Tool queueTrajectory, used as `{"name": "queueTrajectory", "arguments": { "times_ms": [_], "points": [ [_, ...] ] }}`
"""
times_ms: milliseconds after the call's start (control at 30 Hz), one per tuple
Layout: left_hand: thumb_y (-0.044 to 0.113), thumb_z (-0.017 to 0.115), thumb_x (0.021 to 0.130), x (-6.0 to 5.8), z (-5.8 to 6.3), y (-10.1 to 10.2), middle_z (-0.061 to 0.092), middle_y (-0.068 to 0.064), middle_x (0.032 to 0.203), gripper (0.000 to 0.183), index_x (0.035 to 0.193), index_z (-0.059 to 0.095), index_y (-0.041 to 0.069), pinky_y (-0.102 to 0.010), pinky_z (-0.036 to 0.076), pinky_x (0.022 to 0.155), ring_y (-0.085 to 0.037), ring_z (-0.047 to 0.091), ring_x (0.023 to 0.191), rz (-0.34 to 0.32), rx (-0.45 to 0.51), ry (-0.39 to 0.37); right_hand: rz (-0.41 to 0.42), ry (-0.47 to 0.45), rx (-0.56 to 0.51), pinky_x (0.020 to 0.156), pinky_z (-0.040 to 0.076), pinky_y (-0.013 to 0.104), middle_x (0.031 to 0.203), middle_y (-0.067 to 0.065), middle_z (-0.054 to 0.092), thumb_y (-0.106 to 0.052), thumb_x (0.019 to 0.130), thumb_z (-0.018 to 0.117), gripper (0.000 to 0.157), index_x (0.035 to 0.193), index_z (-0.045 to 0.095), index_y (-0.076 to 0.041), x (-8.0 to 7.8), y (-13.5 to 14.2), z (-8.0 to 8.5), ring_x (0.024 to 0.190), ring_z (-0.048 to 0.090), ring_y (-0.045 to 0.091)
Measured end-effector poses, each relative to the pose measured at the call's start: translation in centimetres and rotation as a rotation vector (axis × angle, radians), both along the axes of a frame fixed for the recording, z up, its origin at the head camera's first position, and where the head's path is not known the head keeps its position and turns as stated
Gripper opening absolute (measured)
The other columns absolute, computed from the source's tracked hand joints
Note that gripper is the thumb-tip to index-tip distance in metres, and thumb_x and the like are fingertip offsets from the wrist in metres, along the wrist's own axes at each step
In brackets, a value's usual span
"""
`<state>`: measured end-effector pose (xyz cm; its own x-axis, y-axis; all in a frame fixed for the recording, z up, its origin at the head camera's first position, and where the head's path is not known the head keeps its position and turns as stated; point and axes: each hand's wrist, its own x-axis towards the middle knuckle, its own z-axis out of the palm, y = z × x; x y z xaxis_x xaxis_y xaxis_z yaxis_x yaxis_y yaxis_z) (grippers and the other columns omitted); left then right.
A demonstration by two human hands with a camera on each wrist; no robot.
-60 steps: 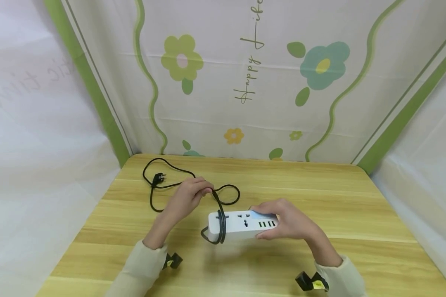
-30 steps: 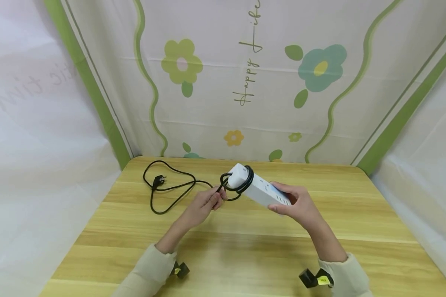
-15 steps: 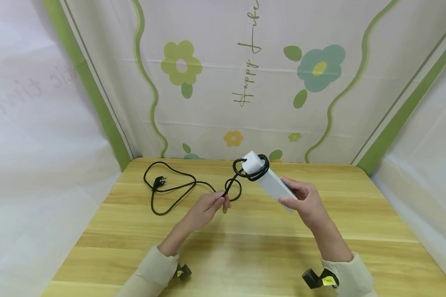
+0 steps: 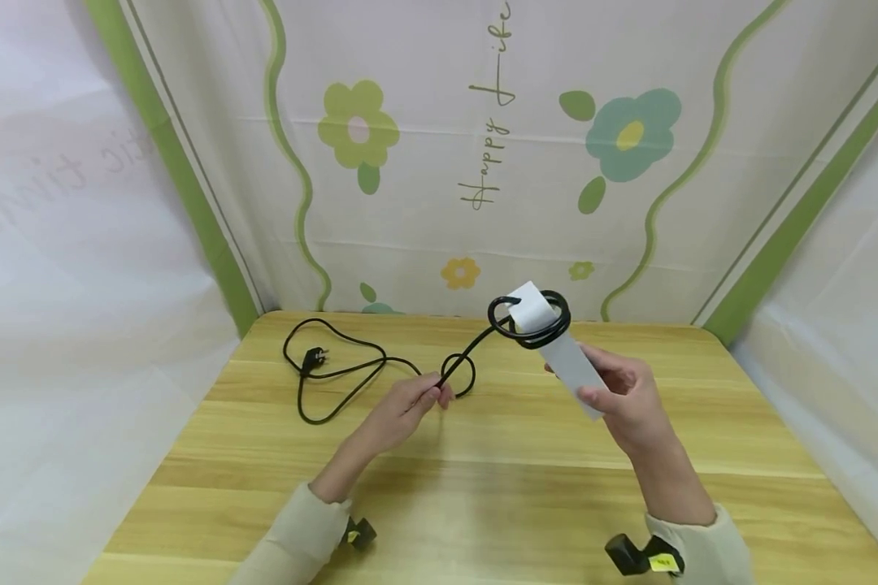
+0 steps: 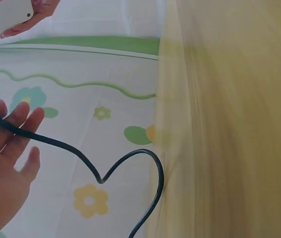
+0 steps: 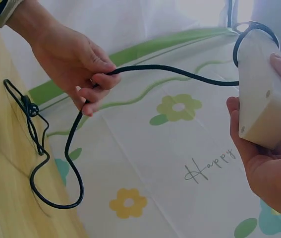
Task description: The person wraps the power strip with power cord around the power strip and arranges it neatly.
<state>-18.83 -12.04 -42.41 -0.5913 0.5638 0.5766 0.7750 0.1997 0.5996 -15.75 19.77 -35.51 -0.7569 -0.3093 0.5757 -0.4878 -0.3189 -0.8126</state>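
Note:
My right hand (image 4: 629, 398) grips the lower end of a white power strip (image 4: 574, 370), held tilted above the table with its far end up. Several turns of black cord (image 4: 545, 333) loop around that far end. My left hand (image 4: 406, 410) pinches the same cord between thumb and fingers, and a stretch runs from there up to the strip. In the right wrist view the cord (image 6: 180, 73) sags slightly between the two hands. Past my left hand the cord lies in loose curves on the table, ending at a black plug (image 4: 312, 359). The socket face is turned out of sight.
The wooden table (image 4: 483, 504) carries the loose cord at its back left. Behind it hangs a white cloth with a flower print (image 4: 358, 126). White sheets (image 4: 80, 325) hang along both sides. A small black device (image 4: 625, 554) is strapped at each sleeve.
The power strip has swung from lying level to tilted end-up, turning its sockets away, and has moved right. My left hand has come slightly right and down, drawing out cord between the hands.

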Motion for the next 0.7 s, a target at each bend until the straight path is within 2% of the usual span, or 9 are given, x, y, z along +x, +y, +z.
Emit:
{"name": "queueTrajectory", "arguments": {
  "times_ms": [100,233,333,467,567,700],
  "points": [
    [0.013,0.033,0.109,0.2,0.2,0.1,0.063,-0.005,0.083,0.028,0.095,0.057,0.004,-0.026,0.049,0.065,-0.015,0.059,0.075,-0.018,0.003,0.011,-0.117,-0.011,-0.019,0.078,0.053,0.024,0.115,0.005,0.074,0.012,0.084,0.065,0.047,0.128,0.067,-0.004,0.3,0.1,0.2,0.096,0.068,0.015],
    [0.009,0.036,0.107,0.5,0.6,0.3,0.055,-0.002,0.076,0.023,0.098,0.056,0.004,-0.022,0.046,0.064,-0.008,0.051,0.070,-0.015,-0.005,0.051,-0.317,-0.078,0.068,0.075,0.055,0.021,0.114,-0.004,0.073,0.018,0.080,0.067,0.055,0.130,0.064,-0.004,0.3,0.5,0.3,0.093,0.065,0.010],
    [0.007,0.039,0.107,1.0,1.0,0.5,0.052,0.000,0.072,0.020,0.100,0.058,0.003,-0.020,0.045,0.062,-0.005,0.047,0.067,0.004,-0.036,0.074,-0.465,-0.115,0.232,0.071,0.057,0.020,0.117,-0.008,0.070,0.009,0.082,0.074,0.056,0.135,0.059,0.000,0.1,0.5,0.3,0.093,0.065,0.007],
    [0.006,0.043,0.106,1.7,1.6,0.9,0.054,0.003,0.071,0.018,0.102,0.061,0.004,-0.017,0.044,0.059,0.000,0.044,0.063,0.030,-0.114,0.096,-0.622,-0.110,0.439,0.070,0.057,0.019,0.126,0.006,0.067,-0.010,0.083,0.082,0.061,0.138,0.056,0.000,-0.6,0.4,-0.3,0.093,0.063,0.005],
    [0.006,0.046,0.105,2.1,1.9,1.1,0.054,0.004,0.071,0.017,0.102,0.063,0.005,-0.016,0.044,0.060,0.000,0.043,0.062,0.067,-0.151,0.111,-0.693,-0.081,0.530,0.067,0.055,0.018,0.128,0.019,0.066,-0.018,0.082,0.084,0.064,0.137,0.058,0.000,-1.3,0.4,-1.0,0.089,0.062,0.006],
    [0.004,0.050,0.103,2.7,2.5,1.3,0.051,0.005,0.068,0.015,0.096,0.062,0.007,-0.016,0.043,0.060,0.000,0.041,0.062,0.139,-0.154,0.169,-0.750,-0.025,0.615,0.063,0.053,0.019,0.125,0.020,0.068,-0.023,0.080,0.086,0.064,0.134,0.060,0.000,-2.2,0.2,-2.1,0.086,0.063,0.015]
  ]
}}
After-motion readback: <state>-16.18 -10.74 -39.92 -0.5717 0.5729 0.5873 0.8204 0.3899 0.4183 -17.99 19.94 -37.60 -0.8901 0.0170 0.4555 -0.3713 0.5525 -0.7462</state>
